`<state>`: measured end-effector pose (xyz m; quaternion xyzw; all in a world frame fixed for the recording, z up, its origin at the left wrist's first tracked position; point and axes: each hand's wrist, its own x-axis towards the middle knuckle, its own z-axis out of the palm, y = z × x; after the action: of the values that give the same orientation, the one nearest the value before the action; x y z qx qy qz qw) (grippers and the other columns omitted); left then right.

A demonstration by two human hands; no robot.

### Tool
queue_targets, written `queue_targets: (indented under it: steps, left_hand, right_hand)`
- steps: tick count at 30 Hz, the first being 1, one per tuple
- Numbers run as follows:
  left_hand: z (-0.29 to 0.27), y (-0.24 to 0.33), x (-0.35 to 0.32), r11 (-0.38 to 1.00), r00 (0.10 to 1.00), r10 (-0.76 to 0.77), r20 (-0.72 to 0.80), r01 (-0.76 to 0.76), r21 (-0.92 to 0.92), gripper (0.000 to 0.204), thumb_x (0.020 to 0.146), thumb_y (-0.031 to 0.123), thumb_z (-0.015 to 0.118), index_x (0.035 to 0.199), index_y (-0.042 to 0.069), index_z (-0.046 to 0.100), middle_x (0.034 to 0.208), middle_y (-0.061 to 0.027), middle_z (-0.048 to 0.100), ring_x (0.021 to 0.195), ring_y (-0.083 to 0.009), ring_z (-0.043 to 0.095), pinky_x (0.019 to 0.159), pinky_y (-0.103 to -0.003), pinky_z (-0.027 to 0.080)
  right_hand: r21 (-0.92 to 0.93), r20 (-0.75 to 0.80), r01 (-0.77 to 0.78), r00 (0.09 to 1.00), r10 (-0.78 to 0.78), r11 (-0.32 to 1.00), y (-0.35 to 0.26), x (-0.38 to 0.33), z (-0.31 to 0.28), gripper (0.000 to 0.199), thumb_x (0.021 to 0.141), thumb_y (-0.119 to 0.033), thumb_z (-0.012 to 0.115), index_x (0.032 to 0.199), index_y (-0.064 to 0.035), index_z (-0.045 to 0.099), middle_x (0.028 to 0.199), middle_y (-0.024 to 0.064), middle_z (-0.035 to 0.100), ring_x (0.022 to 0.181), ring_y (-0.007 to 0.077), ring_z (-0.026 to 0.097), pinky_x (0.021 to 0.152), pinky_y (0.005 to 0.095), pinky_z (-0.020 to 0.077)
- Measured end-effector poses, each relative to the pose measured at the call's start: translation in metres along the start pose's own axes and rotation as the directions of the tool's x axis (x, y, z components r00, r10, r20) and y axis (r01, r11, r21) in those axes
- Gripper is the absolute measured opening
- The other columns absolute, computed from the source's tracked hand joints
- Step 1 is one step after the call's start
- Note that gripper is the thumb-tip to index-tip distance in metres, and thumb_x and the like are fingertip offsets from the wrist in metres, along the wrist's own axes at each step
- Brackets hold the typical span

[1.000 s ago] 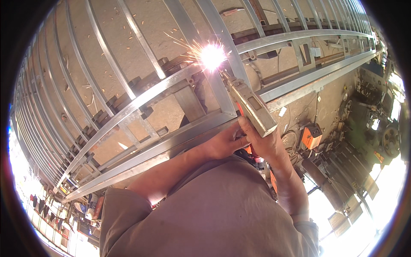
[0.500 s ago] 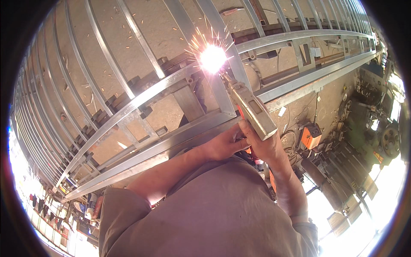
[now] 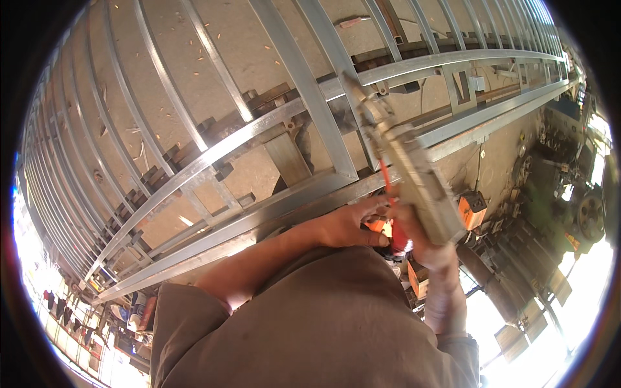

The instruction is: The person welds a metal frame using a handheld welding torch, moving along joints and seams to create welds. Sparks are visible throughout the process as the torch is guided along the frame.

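My right hand [image 3: 420, 239], blurred by motion, is wrapped round a boxy, brass-coloured welding gun [image 3: 420, 174]. Its narrow nozzle points up and away, over the metal gate-like frame. No spark or glare shows at the tip. Just left of the gun is my left hand [image 3: 349, 223], its thumb apart from its bent fingers, with nothing visible in its grip. The silver frame has a curved rail [image 3: 262, 125] crossing two broad bars, one of them a wide bar [image 3: 310, 97] running down to the straight bottom rail [image 3: 284, 194]. A red-orange part shows between my hands.
Slim parallel bars [image 3: 158, 64] fan out left and right. Dark support beams lie under the frame. A red-handled tool [image 3: 352, 22] rests on the floor beyond. To the right stand an orange box-shaped machine [image 3: 472, 208], cables, a dark cylinder [image 3: 488, 278] and stacked metal pieces.
The bright weld flash and sparks are gone. My right hand has drawn the welding gun back and right, off the joint. My left hand has come apart from the right.
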<state>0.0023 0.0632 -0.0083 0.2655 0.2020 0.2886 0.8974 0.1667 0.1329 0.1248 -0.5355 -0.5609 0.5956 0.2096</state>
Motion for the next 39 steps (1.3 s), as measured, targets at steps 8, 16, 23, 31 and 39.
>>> queue_targets:
  steps: [8,16,23,31,39]
  left_hand:
    - [-0.023,-0.048,0.032,0.661,0.984,0.039,0.171,-0.154,0.735,0.064,0.076,0.043,0.087,0.127,0.009,0.068,0.119,-0.0155,0.071,0.114,-0.0360,0.067,0.098,-0.045,0.052]
    - [0.080,0.043,0.083,0.821,0.904,-0.021,0.428,-0.229,0.523,0.051,0.085,0.057,0.079,0.109,0.012,0.072,0.098,-0.0129,0.075,0.094,-0.0344,0.073,0.079,-0.046,0.057]
    - [0.092,0.127,0.066,0.883,0.684,0.163,0.711,-0.423,0.205,0.046,0.092,0.040,0.071,0.113,-0.001,0.069,0.101,-0.0207,0.071,0.098,-0.0376,0.067,0.085,-0.047,0.052]
    - [0.071,0.141,0.056,0.789,0.552,0.421,0.720,-0.614,0.009,0.040,0.094,0.034,0.069,0.107,-0.004,0.069,0.103,-0.0230,0.071,0.097,-0.0407,0.067,0.086,-0.048,0.053]
    - [0.062,0.146,0.054,0.756,0.510,0.439,0.739,-0.655,0.003,0.046,0.094,0.038,0.071,0.111,-0.004,0.068,0.104,-0.0242,0.071,0.100,-0.0418,0.068,0.086,-0.048,0.053]
  right_hand:
    - [-0.135,-0.186,0.244,0.946,-0.267,0.960,-0.069,0.002,-0.036,0.029,0.094,-0.007,0.066,0.122,0.0021,0.066,0.108,0.0138,0.069,0.082,0.0217,0.069,0.071,0.0348,0.0570]
    - [-0.424,-0.008,-0.002,1.000,-0.001,0.906,-0.171,0.092,-0.011,0.034,0.095,-0.022,0.067,0.119,0.0018,0.067,0.100,0.0156,0.069,0.074,0.0233,0.069,0.065,0.0364,0.0574]
    - [-0.850,0.167,-0.126,0.857,0.488,0.512,-0.255,0.266,0.070,0.042,0.095,-0.035,0.067,0.117,0.0015,0.067,0.094,0.0171,0.069,0.067,0.0247,0.070,0.060,0.0378,0.0577]
    - [-0.982,0.189,0.151,0.668,0.720,0.117,-0.200,0.354,0.134,0.068,0.100,-0.059,0.060,0.122,0.0055,0.068,0.099,0.0146,0.072,0.091,0.0259,0.068,0.084,0.0390,0.0528]
    - [-0.977,0.156,0.209,0.624,0.766,0.029,-0.184,0.359,0.158,0.060,0.099,-0.053,0.062,0.121,0.0035,0.070,0.096,0.0164,0.072,0.085,0.0266,0.068,0.080,0.0387,0.0529]
